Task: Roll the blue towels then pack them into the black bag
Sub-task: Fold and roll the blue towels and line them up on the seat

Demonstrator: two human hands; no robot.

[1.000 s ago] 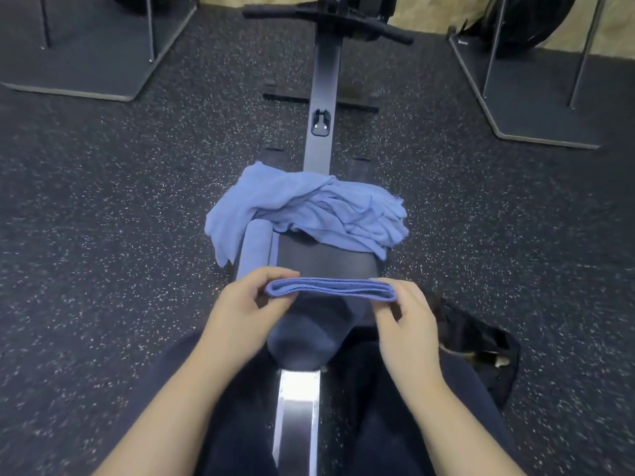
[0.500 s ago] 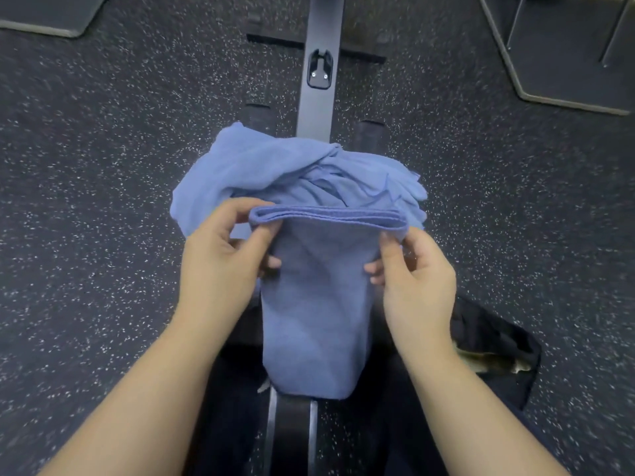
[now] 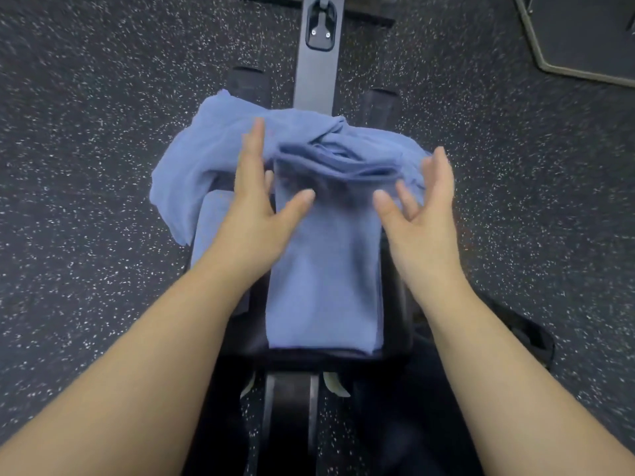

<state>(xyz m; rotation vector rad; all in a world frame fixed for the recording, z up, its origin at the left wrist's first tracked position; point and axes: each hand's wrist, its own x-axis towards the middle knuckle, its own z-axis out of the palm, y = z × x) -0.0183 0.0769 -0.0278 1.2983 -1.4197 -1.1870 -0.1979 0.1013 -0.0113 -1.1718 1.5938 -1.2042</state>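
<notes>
A folded blue towel (image 3: 324,280) lies flat as a long strip on the black seat (image 3: 398,304) of the rowing machine. Beyond its far end sits a crumpled heap of blue towels (image 3: 213,149). My left hand (image 3: 256,204) hovers at the strip's far left corner with fingers straight, thumb over the cloth. My right hand (image 3: 422,207) is spread at the far right corner, holding nothing. Another blue towel (image 3: 208,228) lies along the seat's left side. A part of the black bag (image 3: 525,338) shows on the floor, right of my right forearm.
The rowing machine's grey rail (image 3: 318,73) runs away from me past the towels, with a black clip (image 3: 321,25) on it. Speckled black rubber floor (image 3: 86,166) lies on both sides. A dark mat with a pale edge (image 3: 584,46) is at the top right.
Both hands have let go of the folded towel's far edge and opened. The strip, held up before, now lies flat on the seat. The camera has tilted further down.
</notes>
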